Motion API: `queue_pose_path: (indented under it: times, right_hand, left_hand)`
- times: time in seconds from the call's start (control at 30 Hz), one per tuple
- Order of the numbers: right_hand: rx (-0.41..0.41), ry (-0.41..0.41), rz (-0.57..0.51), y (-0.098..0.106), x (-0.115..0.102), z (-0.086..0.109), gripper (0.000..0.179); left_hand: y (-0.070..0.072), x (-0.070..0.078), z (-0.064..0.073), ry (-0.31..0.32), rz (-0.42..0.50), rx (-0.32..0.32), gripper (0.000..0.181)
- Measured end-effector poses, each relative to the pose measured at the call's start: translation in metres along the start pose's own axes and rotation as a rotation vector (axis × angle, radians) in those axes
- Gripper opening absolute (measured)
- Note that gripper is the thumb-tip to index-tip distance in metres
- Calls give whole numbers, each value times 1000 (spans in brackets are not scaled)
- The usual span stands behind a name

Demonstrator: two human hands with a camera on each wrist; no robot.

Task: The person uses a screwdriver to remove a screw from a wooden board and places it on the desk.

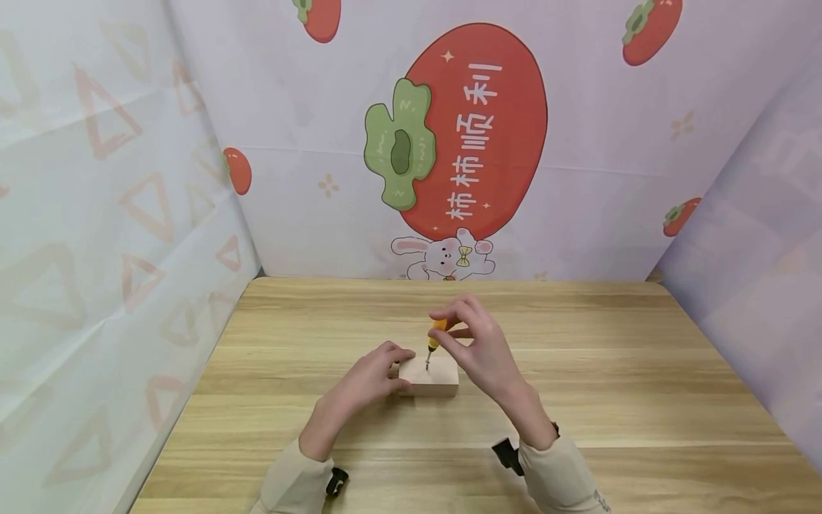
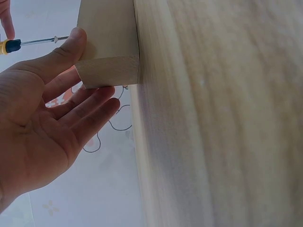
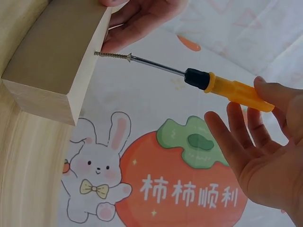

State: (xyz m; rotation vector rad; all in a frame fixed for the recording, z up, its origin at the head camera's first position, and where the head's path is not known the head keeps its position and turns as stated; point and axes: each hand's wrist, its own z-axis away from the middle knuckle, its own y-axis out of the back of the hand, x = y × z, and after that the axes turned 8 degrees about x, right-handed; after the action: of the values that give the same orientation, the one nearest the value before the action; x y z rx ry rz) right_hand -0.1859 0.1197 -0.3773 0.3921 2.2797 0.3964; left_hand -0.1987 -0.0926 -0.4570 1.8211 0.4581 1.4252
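Note:
A pale rectangular wooden block [image 1: 443, 373] lies on the table in front of me. Its left end is gripped by my left hand [image 1: 369, 378], with the thumb on the near side and fingers on the far side. A screw [image 3: 112, 55] stands upright with its point at the block's top face, most of its thread showing. My right hand [image 1: 478, 350] pinches the yellow handle of a screwdriver [image 3: 234, 91] between thumb and fingers. The screwdriver's shaft meets the screw head, in line with the screw in the right wrist view.
The wood-grain table [image 1: 308, 307] extends around the block on all sides. Behind it hangs a printed cloth [image 1: 289, 214] with persimmons and a rabbit. Light cloth walls [image 1: 128, 235] flank the table. Dark straps with black pieces [image 1: 507, 455] sit at both wrists.

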Motion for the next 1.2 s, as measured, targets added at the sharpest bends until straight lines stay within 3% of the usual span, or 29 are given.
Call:
queue_pose_path:
  times: [0.43,0.7,0.93,1.2]
  right_hand:
    - [-27,-15,-8,0,-2,-1,25]
    - [36,13,-25,-3,-1,-1,25]
    - [34,57,-36,-3,1,2,37]
    - [16,66,-15,1,4,5,32]
  left_hand:
    - [-1,-1,0,11,-9,0,54]
    - [0,0,1,1,-7,-2,52]
    - [-1,2,0,-20,-44,7,53]
    - [4,8,-3,-49,-117,-26,52]
